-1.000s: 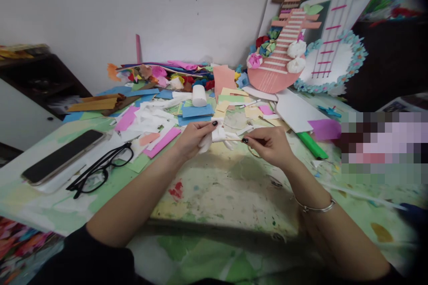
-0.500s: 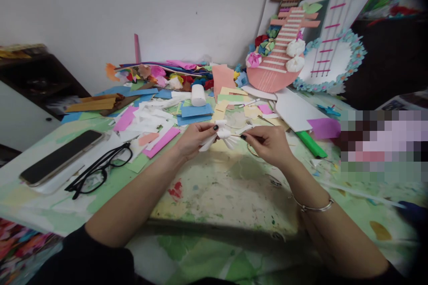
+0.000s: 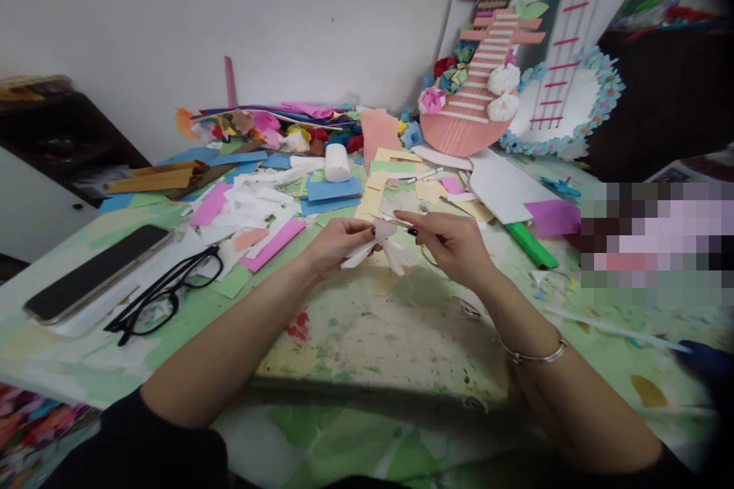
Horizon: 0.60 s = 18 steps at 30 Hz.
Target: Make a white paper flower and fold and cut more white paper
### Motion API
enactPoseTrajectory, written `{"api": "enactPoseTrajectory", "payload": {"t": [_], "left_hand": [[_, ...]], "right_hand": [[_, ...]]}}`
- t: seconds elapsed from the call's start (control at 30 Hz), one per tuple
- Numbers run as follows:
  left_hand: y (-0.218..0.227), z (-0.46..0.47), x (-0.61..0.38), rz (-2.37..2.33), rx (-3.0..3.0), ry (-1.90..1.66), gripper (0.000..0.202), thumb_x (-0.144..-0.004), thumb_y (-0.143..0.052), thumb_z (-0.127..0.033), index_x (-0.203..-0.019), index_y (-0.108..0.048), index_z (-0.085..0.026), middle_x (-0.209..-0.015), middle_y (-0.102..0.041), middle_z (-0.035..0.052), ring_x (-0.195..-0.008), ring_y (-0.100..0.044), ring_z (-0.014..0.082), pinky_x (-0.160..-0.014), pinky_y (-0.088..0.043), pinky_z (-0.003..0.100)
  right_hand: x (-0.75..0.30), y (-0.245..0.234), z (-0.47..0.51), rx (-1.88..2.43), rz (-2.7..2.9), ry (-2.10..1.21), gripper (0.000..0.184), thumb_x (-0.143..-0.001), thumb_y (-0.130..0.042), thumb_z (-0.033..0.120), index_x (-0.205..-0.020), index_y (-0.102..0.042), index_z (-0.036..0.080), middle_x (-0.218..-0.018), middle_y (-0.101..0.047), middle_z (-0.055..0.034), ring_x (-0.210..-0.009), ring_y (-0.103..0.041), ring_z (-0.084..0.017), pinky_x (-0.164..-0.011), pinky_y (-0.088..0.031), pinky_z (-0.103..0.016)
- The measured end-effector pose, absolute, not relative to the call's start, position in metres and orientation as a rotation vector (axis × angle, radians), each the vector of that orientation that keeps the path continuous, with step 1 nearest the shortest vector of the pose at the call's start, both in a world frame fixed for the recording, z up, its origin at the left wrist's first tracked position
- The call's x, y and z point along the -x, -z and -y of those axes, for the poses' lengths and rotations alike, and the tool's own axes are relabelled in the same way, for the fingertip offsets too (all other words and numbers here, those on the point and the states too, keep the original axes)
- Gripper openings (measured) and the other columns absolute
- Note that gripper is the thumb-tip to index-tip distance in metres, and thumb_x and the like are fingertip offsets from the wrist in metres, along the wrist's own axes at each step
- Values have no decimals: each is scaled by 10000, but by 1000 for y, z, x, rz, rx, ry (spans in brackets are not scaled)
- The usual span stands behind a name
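Above the near middle of the table, my left hand (image 3: 342,243) is closed on a white paper flower (image 3: 385,233), pinching it between thumb and fingers. Long white strips fan out from its lower side. My right hand (image 3: 456,241) is closed just right of the flower, its index finger stretched along the top edge. A thin stick shows between its thumb and index finger, pointing at the flower; its exact kind is too small to make out. Whether the stick's tip touches the paper is hard to see.
Black glasses (image 3: 166,294) and a phone (image 3: 97,271) lie at left. White paper scraps (image 3: 252,206), blue paper (image 3: 329,189) and a white cylinder (image 3: 336,163) are beyond my hands. A pink paper lute (image 3: 470,118) leans at the back right, near a green roll (image 3: 531,244).
The white flower has turned in my left hand, and its strips now hang lower. My right index finger has stretched out towards the flower's top. The view has shifted slightly.
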State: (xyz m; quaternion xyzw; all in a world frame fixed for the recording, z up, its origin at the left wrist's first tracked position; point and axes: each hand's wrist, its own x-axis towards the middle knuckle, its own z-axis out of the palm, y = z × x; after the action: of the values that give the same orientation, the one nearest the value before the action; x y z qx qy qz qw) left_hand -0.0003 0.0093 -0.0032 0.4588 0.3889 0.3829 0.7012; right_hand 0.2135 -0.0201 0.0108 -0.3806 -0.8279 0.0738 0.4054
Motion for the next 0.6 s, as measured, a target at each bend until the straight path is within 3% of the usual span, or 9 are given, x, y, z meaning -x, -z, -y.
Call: {"api": "enactPoseTrajectory", "payload": {"t": [0.23, 0.33, 0.47, 0.6], "left_hand": [[1, -10, 2, -893, -1046, -812, 374, -578, -867, -370, -797, -752, -90, -640, -691, 65, -554, -593, 90, -518, -424, 180], [0, -12, 4, -919, -1042, -823, 396, -542, -883, -378, -783, -750, -95, -645, -688, 56, -559, -595, 89, -544, -441, 188], [-3, -14, 8, -901, -1084, -856, 371, -628, -830, -426, -771, -733, -98, -647, -688, 60, -562, -602, 98, -532, -434, 189], [-5, -13, 10, -857, -1139, -803, 468, -646, -784, -531, -801, -727, -93, -631, -693, 82, -527, -596, 102, -484, -402, 182]], "right_hand": [[-214, -11, 20, 928, 2139, -109, 400, -945, -379, 151, -1223, -662, 203, -659, -568, 4, -592, -480, -104, -567, -367, -238], [-214, -11, 20, 927, 2126, -84, 399, -945, -381, 148, -1216, -668, 202, -661, -563, 0, -602, -486, -109, -566, -370, -241], [-214, -12, 20, 921, 2110, -70, 406, -938, -379, 134, -1214, -669, 203, -674, -576, -6, -623, -520, -113, -584, -397, -241], [-213, -13, 21, 909, 2084, -73, 422, -914, -389, 99, -1205, -673, 210, -676, -595, -7, -633, -548, -115, -600, -416, -241]]}}
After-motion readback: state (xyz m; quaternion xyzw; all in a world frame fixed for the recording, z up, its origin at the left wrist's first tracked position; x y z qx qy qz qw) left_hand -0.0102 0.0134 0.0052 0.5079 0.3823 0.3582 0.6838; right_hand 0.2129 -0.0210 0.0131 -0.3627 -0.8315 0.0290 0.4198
